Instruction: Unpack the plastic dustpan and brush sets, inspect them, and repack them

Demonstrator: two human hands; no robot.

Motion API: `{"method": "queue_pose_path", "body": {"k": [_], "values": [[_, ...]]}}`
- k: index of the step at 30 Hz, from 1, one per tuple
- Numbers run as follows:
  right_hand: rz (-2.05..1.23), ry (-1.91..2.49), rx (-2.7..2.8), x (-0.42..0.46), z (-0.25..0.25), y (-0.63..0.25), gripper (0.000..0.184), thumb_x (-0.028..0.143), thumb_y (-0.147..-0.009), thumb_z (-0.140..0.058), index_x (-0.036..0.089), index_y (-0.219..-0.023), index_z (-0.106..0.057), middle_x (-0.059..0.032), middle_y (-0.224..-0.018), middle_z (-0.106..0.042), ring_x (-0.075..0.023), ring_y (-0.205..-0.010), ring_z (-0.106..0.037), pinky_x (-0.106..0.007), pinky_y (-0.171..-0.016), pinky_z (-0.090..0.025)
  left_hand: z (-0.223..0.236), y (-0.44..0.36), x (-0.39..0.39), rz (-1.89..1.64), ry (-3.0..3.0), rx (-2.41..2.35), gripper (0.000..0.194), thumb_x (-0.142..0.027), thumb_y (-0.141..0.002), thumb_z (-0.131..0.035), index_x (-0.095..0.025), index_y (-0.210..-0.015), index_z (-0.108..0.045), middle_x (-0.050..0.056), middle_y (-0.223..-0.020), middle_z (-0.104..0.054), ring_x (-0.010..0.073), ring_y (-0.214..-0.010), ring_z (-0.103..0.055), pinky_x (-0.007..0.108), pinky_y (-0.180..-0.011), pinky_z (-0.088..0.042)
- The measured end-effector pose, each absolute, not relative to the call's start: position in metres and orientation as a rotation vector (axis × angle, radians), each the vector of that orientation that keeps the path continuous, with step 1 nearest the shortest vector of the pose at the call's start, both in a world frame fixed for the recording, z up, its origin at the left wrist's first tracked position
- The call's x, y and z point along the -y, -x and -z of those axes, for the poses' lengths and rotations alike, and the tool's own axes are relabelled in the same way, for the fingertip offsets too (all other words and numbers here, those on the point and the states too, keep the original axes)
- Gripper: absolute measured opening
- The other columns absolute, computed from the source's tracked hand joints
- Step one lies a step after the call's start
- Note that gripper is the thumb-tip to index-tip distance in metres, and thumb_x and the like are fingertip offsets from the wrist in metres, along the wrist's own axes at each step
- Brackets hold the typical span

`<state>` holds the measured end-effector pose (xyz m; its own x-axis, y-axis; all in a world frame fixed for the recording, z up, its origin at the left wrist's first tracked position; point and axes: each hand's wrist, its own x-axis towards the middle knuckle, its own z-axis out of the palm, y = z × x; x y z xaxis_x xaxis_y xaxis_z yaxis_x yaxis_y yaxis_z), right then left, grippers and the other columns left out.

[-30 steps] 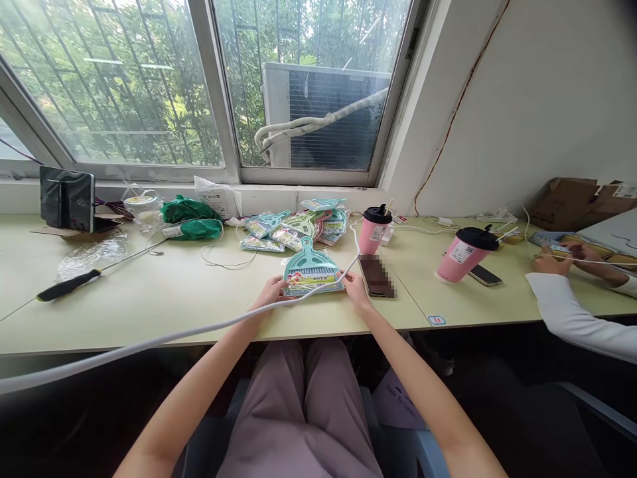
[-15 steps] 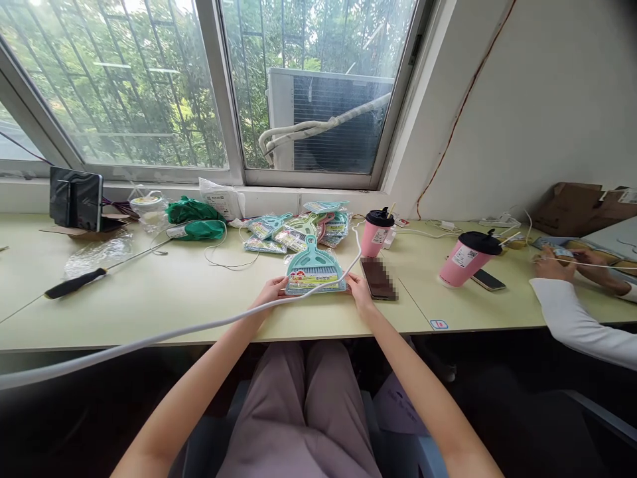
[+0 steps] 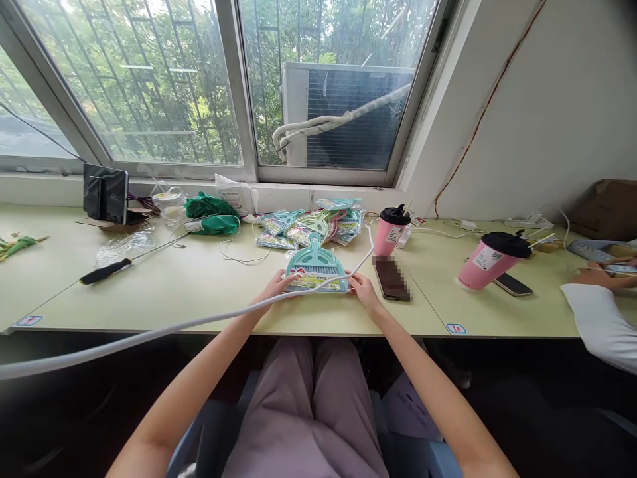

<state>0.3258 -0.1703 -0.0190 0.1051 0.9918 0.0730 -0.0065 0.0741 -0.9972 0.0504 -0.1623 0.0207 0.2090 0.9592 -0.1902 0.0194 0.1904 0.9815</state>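
Note:
A teal mini dustpan-and-brush set (image 3: 316, 262) in clear packaging lies near the front of the table, its handle pointing toward the window. My left hand (image 3: 275, 287) grips its left lower corner, thumb on top. At the right corner, my right hand (image 3: 362, 289) pinches the packaging's edge. A white cable (image 3: 249, 309) runs in front of the set and covers part of its lower right. Behind it is a pile of similar packaged dustpan sets (image 3: 311, 224) in teal, green and pink.
Right of my hand lie a dark phone (image 3: 391, 279) and two pink cups (image 3: 389, 238) with black lids. To the left are a screwdriver-like tool (image 3: 107, 271), green plastic bags (image 3: 213, 224) and a tablet (image 3: 105, 194). A co-worker's sleeve (image 3: 597, 315) is at far right.
The view has swung slightly left, so things sit further right in it. My left hand's thumb now lies further over the set's corner. The set stays between both hands.

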Motion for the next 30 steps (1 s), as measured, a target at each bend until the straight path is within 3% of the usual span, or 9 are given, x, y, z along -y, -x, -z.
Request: {"method": "queue_pose_path", "body": {"k": [4,10,14,20,23,26,30], "values": [[-1.078,1.240,1.239,0.169,0.021,-0.323,0.052,0.051,-0.069,-0.068,0.017,-0.109,-0.069,-0.0066,-0.096,-0.071,-0.0145,-0.070,-0.061,-0.026,-0.060,-0.052,-0.011,-0.068,0.163,-1.026,-1.084,-1.210,0.061,-0.038,-0.066,-0.084,-0.019,-0.112,-0.049,0.013,-0.108,-0.068,0.0262,-0.086,-0.070,0.038,-0.070,-0.058],[-1.029,1.292,1.279,0.174,0.014,-0.321,0.072,0.049,-0.061,-0.078,0.022,-0.124,-0.056,-0.0099,-0.116,-0.067,-0.0178,-0.080,-0.065,-0.024,-0.056,-0.049,-0.003,-0.085,0.161,-1.225,-1.295,-1.098,0.055,-0.033,-0.060,-0.086,-0.016,-0.103,-0.056,0.009,-0.098,-0.070,0.0253,-0.093,-0.068,0.037,-0.082,-0.055],[-1.020,1.210,1.343,0.176,0.014,-0.320,0.055,0.049,-0.064,-0.078,0.020,-0.107,-0.062,-0.0089,-0.109,-0.069,-0.0178,-0.079,-0.065,-0.027,-0.064,-0.052,-0.010,-0.088,0.163,-1.233,-1.301,-1.097,0.052,-0.031,-0.057,-0.087,-0.016,-0.099,-0.063,0.009,-0.094,-0.072,0.0267,-0.091,-0.068,0.039,-0.084,-0.053],[-0.908,1.170,1.441,0.177,0.016,-0.318,0.046,0.050,-0.067,-0.075,0.021,-0.099,-0.059,-0.0040,-0.095,-0.069,-0.0181,-0.077,-0.063,-0.030,-0.071,-0.052,-0.011,-0.090,0.167,-1.292,-1.328,-1.122,0.035,-0.034,-0.058,-0.085,-0.015,-0.081,-0.068,0.007,-0.080,-0.071,0.0250,-0.082,-0.067,0.037,-0.079,-0.052],[-0.881,1.211,1.444,0.178,0.014,-0.318,0.047,0.051,-0.066,-0.076,0.022,-0.099,-0.059,-0.0036,-0.090,-0.068,-0.0192,-0.078,-0.062,-0.030,-0.070,-0.051,-0.011,-0.089,0.167,-1.284,-1.350,-1.112,0.038,-0.036,-0.058,-0.085,-0.014,-0.085,-0.069,0.007,-0.082,-0.072,0.0255,-0.084,-0.067,0.037,-0.080,-0.053],[-0.982,1.165,1.409,0.179,0.014,-0.318,0.051,0.051,-0.066,-0.076,0.022,-0.104,-0.060,-0.0044,-0.092,-0.067,-0.0191,-0.079,-0.063,-0.030,-0.067,-0.051,-0.013,-0.081,0.165,-1.221,-1.333,-1.050,0.037,-0.043,-0.068,-0.079,-0.014,-0.090,-0.070,0.009,-0.089,-0.073,0.0266,-0.090,-0.067,0.038,-0.084,-0.052],[-1.101,1.160,1.376,0.179,0.015,-0.318,0.056,0.058,-0.074,-0.065,0.018,-0.112,-0.060,-0.0007,-0.075,-0.061,-0.0154,-0.060,-0.055,-0.029,-0.056,-0.046,-0.018,-0.061,0.160,-1.114,-1.188,-0.961,0.040,-0.049,-0.079,-0.067,-0.013,-0.095,-0.069,0.010,-0.095,-0.074,0.0267,-0.091,-0.068,0.039,-0.085,-0.052]]}}
